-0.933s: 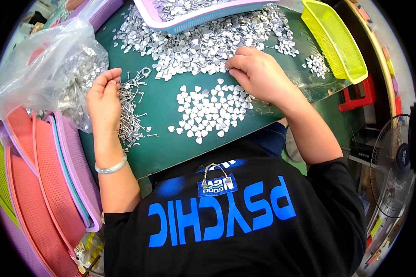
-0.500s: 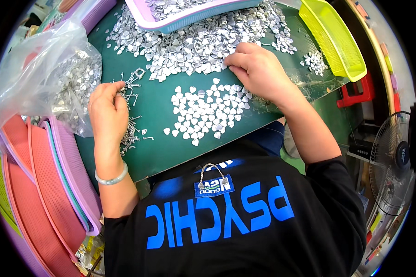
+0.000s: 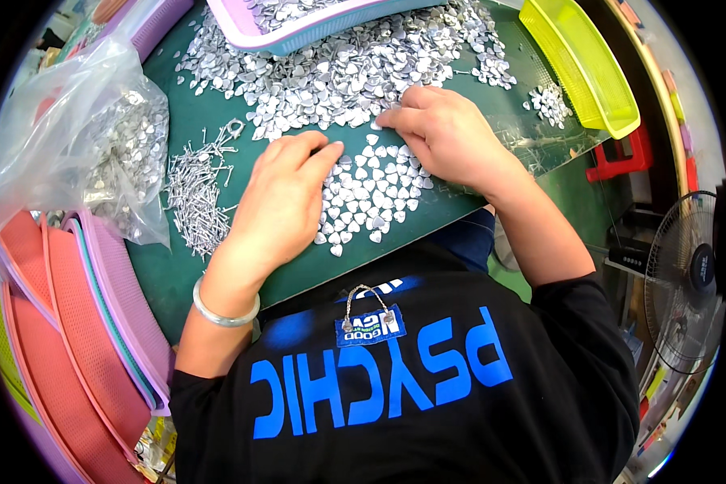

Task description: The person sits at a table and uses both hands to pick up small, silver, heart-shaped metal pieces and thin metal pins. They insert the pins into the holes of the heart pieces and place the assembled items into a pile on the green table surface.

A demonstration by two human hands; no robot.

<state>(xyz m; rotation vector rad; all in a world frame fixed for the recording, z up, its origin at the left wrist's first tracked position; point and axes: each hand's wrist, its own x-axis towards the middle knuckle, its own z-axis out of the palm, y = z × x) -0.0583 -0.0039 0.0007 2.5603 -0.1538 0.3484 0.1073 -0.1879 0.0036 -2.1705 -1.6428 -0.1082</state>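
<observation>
My right hand (image 3: 446, 135) is at the front edge of a big pile of silver heart-shaped pieces (image 3: 331, 85), its thumb and fingertips closed on one small heart piece (image 3: 377, 125). Bent over the table to its left is my left hand (image 3: 284, 189), thumb and index finger drawn near each other; whatever sits between them is too small to make out. A flat group of hearts (image 3: 377, 189) lies spread between and below the hands, partly covered by the left one. Beside my left wrist lies a heap of thin silver pin-like metal pieces (image 3: 198, 194).
A pink and blue basket (image 3: 339, 32) stands on the heart pile. Further right are a small heart cluster (image 3: 550, 106) and a yellow-green basket (image 3: 585, 73). At left, a clear plastic bag (image 3: 125, 161) of hearts stands above stacked baskets (image 3: 97, 323). A fan (image 3: 686, 274) is far right.
My left hand has moved right, from the metal pin heap to the spread hearts, uncovering the heap. My right hand has shifted slightly left along the pile's edge.
</observation>
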